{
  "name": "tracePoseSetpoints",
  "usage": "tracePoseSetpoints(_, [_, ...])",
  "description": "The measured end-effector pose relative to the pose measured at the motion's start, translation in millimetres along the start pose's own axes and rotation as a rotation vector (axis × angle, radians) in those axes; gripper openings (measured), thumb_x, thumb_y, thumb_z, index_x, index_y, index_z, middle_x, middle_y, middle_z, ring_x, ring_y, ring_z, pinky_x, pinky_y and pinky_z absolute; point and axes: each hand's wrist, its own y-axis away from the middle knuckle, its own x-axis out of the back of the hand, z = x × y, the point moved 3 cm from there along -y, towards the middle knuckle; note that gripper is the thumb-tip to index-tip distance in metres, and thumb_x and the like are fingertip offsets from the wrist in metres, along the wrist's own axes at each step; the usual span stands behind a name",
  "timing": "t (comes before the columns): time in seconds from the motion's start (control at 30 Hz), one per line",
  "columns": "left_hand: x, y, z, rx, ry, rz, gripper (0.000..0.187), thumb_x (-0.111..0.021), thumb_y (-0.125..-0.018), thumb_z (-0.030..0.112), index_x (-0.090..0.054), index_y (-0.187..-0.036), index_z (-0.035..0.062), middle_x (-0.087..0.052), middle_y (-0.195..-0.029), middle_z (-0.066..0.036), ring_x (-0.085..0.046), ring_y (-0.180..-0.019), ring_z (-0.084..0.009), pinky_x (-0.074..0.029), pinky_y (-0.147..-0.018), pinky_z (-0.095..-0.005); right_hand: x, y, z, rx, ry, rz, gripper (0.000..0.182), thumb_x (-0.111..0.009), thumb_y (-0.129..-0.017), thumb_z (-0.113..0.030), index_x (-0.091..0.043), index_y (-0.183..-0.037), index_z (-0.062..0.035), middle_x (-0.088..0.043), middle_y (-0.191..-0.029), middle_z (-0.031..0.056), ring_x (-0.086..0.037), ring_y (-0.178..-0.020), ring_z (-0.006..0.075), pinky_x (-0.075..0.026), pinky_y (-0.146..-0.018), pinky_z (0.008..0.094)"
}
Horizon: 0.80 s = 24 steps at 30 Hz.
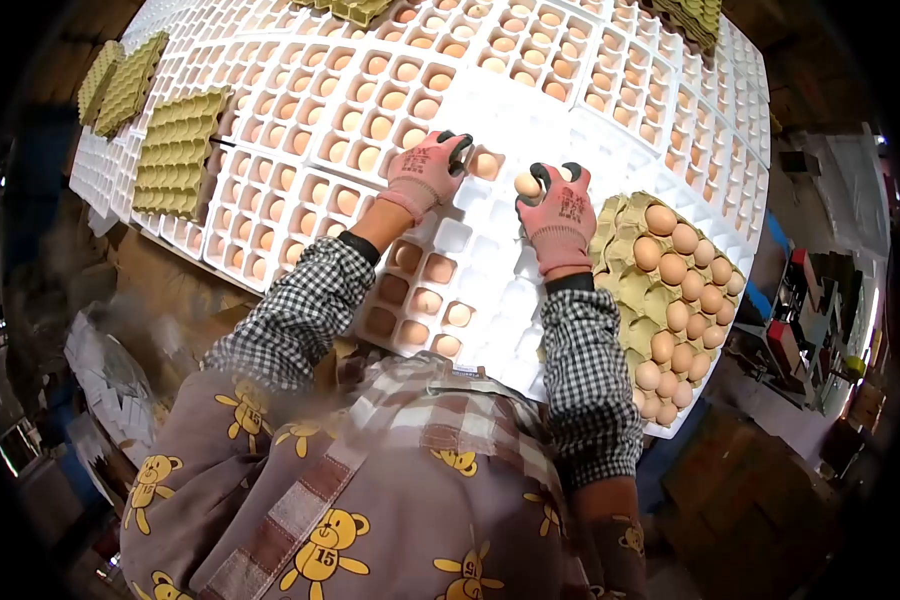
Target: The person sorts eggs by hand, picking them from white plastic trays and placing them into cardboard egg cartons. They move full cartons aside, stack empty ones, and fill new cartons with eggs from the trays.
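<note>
My left hand (426,175), in a pink glove with black fingertips, is over the white foam egg tray (490,105). Its curled fingers are apart, just left of a brown egg (485,165) in a cell; the palm side is hidden. My right hand (560,212), gloved alike, is closed around a pale egg (528,186) on its left side. Another pale egg partly shows between its fingertips. To the right of this hand, a pulp egg tray (622,262) has brown eggs (692,286) along its right part and bare cells along its left.
White foam trays filled with eggs (380,127) spread across the far and left sides. Pulp trays (177,155) lie on top at the left, with more at the far edge. Several eggs (427,301) sit in cells near my body. Machinery (798,310) stands off the right edge.
</note>
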Motion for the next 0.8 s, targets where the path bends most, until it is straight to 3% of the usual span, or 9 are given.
tracePoseSetpoints(0.1, [2.8,16.5,-19.7,-0.205,0.2,0.147,0.053,-0.071,-0.081,0.014,-0.057,-0.132,0.0158,-0.056,-0.129,-0.013,-0.059,-0.112,-0.0333,-0.05,-0.096,-0.0411,-24.2,11.7,-6.3,0.137,-0.279,0.145,0.041,-0.079,-0.071,-0.023,-0.071,-0.111,-0.0187,-0.055,-0.127,0.0138,-0.062,-0.107,0.031,-0.053,-0.086,0.0416])
tracePoseSetpoints(0.17, [1.5,27.8,-24.7,-0.203,0.324,0.217,0.054,-0.071,-0.08,0.02,-0.055,-0.131,0.0097,-0.052,-0.135,-0.016,-0.058,-0.115,-0.035,-0.05,-0.094,-0.0386,-42.9,22.0,-23.5,0.267,-0.308,-0.042,0.045,-0.078,-0.073,-0.023,-0.069,-0.117,-0.0183,-0.056,-0.129,0.0126,-0.061,-0.11,0.0335,-0.05,-0.093,0.0433])
tracePoseSetpoints(0.23, [5.7,30.7,-16.9,-0.271,0.418,0.24,0.055,-0.07,-0.081,0.019,-0.054,-0.133,0.01,-0.049,-0.14,-0.015,-0.053,-0.122,-0.0355,-0.044,-0.102,-0.0434,-72.3,26.1,-21.3,0.128,-0.381,-0.119,0.054,-0.078,-0.075,-0.025,-0.063,-0.126,-0.0172,-0.056,-0.129,0.0138,-0.06,-0.112,0.0333,-0.05,-0.092,0.0429])
tracePoseSetpoints(0.3, [-8.4,34.7,-20.3,-0.266,-0.095,0.202,0.056,-0.066,-0.084,0.023,-0.052,-0.137,0.0145,-0.047,-0.144,-0.013,-0.034,-0.139,-0.0351,-0.018,-0.115,-0.0571,-70.9,27.6,-17.7,0.042,-0.483,0.042,0.056,-0.074,-0.079,-0.025,-0.058,-0.132,-0.0155,-0.053,-0.131,0.0145,-0.056,-0.115,0.033,-0.048,-0.091,0.0465])
tracePoseSetpoints(0.43, [-31.8,36.6,-28.7,-0.146,-0.399,0.052,0.058,-0.065,-0.085,0.028,-0.05,-0.139,0.0155,-0.044,-0.148,-0.013,-0.033,-0.141,-0.0347,-0.017,-0.117,-0.0566,-87.5,39.7,-7.3,0.139,0.123,0.013,0.059,-0.07,-0.079,-0.029,-0.055,-0.134,-0.0156,-0.045,-0.14,0.0145,-0.039,-0.132,0.0328,-0.034,-0.105,0.05])
tracePoseSetpoints(0.57, [-29.7,37.2,-46.8,-0.219,-0.103,0.239,0.058,-0.07,-0.081,0.019,-0.053,-0.136,0.0108,-0.047,-0.144,-0.014,-0.038,-0.137,-0.0362,-0.025,-0.115,-0.0517,33.8,63.8,8.5,0.141,-0.434,0.082,0.062,-0.071,-0.077,-0.024,-0.054,-0.136,-0.0175,-0.045,-0.141,0.0132,-0.04,-0.13,0.0342,-0.035,-0.106,0.0488])
tracePoseSetpoints(0.63, [-4.0,40.7,-12.8,-0.164,0.094,0.298,0.045,-0.069,-0.082,0.011,-0.061,-0.126,0.0072,-0.06,-0.128,-0.013,-0.055,-0.121,-0.0327,-0.043,-0.102,-0.0414,102.7,71.9,55.4,0.021,0.195,0.284,0.064,-0.073,-0.075,-0.019,-0.054,-0.136,-0.0207,-0.046,-0.139,0.012,-0.044,-0.127,0.0335,-0.038,-0.104,0.0478])
tracePoseSetpoints(0.73, [-3.8,26.5,55.7,-0.138,0.728,0.164,0.026,-0.063,-0.088,0.003,-0.068,-0.113,0.0022,-0.068,-0.108,-0.011,-0.066,-0.097,-0.0209,-0.05,-0.087,-0.0278,117.0,68.5,108.1,-0.007,0.414,0.0,0.066,-0.074,-0.073,-0.016,-0.054,-0.136,-0.0236,-0.047,-0.138,0.0097,-0.047,-0.123,0.032,-0.04,-0.102,0.0465])
tracePoseSetpoints(0.8, [1.9,16.6,125.4,-0.304,0.728,0.058,0.029,-0.057,-0.092,-0.001,-0.064,-0.121,-0.0018,-0.07,-0.11,-0.006,-0.064,-0.101,-0.0108,-0.049,-0.089,-0.0245,131.1,61.3,109.0,0.157,0.45,-0.134,0.064,-0.072,-0.073,-0.015,-0.056,-0.134,-0.0251,-0.048,-0.137,0.0084,-0.05,-0.12,0.031,-0.041,-0.1,0.0452])
